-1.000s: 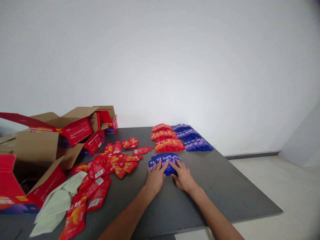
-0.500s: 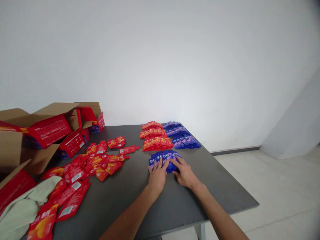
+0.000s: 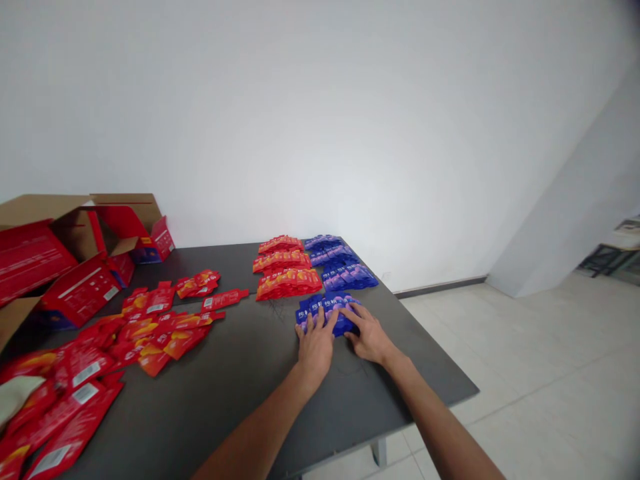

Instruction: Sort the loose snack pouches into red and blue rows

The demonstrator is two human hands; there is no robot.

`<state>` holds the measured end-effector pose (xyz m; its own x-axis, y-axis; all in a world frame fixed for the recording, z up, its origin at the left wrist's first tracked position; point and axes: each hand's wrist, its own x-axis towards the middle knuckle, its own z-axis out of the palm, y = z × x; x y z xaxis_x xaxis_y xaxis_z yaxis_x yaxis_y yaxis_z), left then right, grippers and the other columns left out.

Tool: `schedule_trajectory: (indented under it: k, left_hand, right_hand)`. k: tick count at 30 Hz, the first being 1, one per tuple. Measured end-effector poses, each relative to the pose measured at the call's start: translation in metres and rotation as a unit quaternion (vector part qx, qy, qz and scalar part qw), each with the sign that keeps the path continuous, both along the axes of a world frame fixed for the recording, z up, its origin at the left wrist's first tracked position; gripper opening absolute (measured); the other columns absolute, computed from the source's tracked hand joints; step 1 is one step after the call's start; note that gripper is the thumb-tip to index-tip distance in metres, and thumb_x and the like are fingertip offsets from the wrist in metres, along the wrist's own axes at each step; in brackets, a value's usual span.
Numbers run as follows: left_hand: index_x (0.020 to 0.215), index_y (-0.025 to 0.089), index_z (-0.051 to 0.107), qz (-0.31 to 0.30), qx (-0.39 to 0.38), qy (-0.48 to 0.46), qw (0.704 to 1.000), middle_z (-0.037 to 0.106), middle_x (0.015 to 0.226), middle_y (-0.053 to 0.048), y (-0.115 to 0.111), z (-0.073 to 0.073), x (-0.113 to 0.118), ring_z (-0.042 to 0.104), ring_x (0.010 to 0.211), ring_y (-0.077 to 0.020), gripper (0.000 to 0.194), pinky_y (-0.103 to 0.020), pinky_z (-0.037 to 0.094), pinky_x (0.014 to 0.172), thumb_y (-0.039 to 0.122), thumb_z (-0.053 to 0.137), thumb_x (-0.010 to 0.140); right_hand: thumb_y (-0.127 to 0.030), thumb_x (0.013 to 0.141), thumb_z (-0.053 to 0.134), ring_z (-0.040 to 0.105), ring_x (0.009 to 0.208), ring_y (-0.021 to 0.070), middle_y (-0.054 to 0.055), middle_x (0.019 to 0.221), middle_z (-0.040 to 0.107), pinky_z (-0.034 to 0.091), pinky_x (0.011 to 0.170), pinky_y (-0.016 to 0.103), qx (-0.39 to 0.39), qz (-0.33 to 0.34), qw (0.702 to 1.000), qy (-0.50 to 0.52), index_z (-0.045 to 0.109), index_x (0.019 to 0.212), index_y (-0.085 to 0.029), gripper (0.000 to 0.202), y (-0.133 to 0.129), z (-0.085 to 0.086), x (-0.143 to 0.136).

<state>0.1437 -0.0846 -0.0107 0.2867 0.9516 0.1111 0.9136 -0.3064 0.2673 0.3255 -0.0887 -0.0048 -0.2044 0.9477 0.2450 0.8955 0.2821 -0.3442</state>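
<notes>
An overlapping row of blue pouches (image 3: 327,305) with white lettering lies on the dark table under both of my hands. My left hand (image 3: 316,343) rests on its left and near part, fingers spread and stretched over the pouches. On the right end lies my right hand (image 3: 367,333), fingers apart and the thumb at the near edge. Neither hand lifts the pouches. Just beyond them are fanned stacks of blue pouches (image 3: 350,275), with stacks of red pouches (image 3: 289,283) to their left.
Loose red pouches (image 3: 150,327) are scattered over the left of the dark table (image 3: 240,400). Behind them stand opened red cardboard boxes (image 3: 83,287) with raised flaps. A pale cloth (image 3: 17,397) lies at the far left. A white wall (image 3: 310,120) rises behind the table.
My view has turned to the right, so the boxes and red pouches sit further left. Both hands have slid the blue row rightward over the table, closer in line with the blue stacks.
</notes>
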Motion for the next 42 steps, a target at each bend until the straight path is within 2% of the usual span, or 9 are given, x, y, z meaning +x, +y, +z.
schedule_trajectory:
  k: [6, 15, 29, 36, 42]
  left_hand:
    - [0.149, 0.044, 0.020, -0.007, 0.029, 0.003, 1.000, 0.027, 0.158, -0.005, 0.002, -0.002, 0.031, 0.033, 0.139, -0.0362, 0.066, -0.065, 0.029, 0.105, 0.020, 0.041, 0.093]
    - [0.150, 0.043, 0.021, -0.007, 0.010, 0.010, 1.000, 0.026, 0.158, -0.005, 0.006, 0.005, 0.078, 0.031, 0.140, -0.0368, 0.063, -0.067, 0.029, 0.106, 0.018, 0.035, 0.094]
    - [0.150, 0.043, 0.020, -0.011, 0.022, -0.002, 1.000, 0.028, 0.157, -0.006, 0.011, 0.003, 0.131, 0.034, 0.137, -0.0382, 0.062, -0.069, 0.029, 0.104, 0.019, 0.035, 0.094]
    - [0.151, 0.043, 0.016, -0.013, 0.026, 0.000, 1.000, 0.026, 0.158, -0.006, 0.014, 0.000, 0.142, 0.034, 0.137, -0.0380, 0.061, -0.069, 0.029, 0.103, 0.023, 0.032, 0.096]
    - [0.152, 0.041, 0.012, -0.024, 0.010, -0.027, 0.999, 0.023, 0.159, -0.009, 0.016, -0.001, 0.139, 0.030, 0.139, -0.0397, 0.065, -0.070, 0.026, 0.104, 0.026, 0.038, 0.094]
  right_hand:
    - [-0.020, 0.076, 0.065, 0.032, 0.139, 0.0323, 0.009, 0.151, 0.035, 0.032, 0.110, 0.054, 0.005, 0.000, 1.000, 0.015, 0.042, 0.143, -0.033, 0.071, 0.005, -0.003, 0.033]
    - [-0.022, 0.076, 0.065, 0.035, 0.137, 0.0318, 0.008, 0.150, 0.037, 0.031, 0.112, 0.054, 0.015, 0.002, 0.999, 0.031, 0.044, 0.142, -0.031, 0.070, 0.014, -0.007, 0.083]
    - [-0.021, 0.074, 0.064, 0.037, 0.138, 0.0281, 0.010, 0.145, 0.044, 0.030, 0.115, 0.048, 0.046, 0.041, 0.996, 0.068, 0.048, 0.139, -0.025, 0.067, 0.022, -0.011, 0.138]
    - [-0.021, 0.072, 0.065, 0.038, 0.137, 0.0287, 0.010, 0.145, 0.045, 0.031, 0.114, 0.049, 0.032, 0.024, 0.996, 0.077, 0.050, 0.138, -0.026, 0.068, 0.023, -0.007, 0.147]
    - [-0.023, 0.071, 0.064, 0.033, 0.139, 0.0312, 0.008, 0.149, 0.040, 0.023, 0.112, 0.059, 0.001, -0.027, 0.999, 0.039, 0.045, 0.140, -0.031, 0.072, 0.020, 0.000, 0.138]
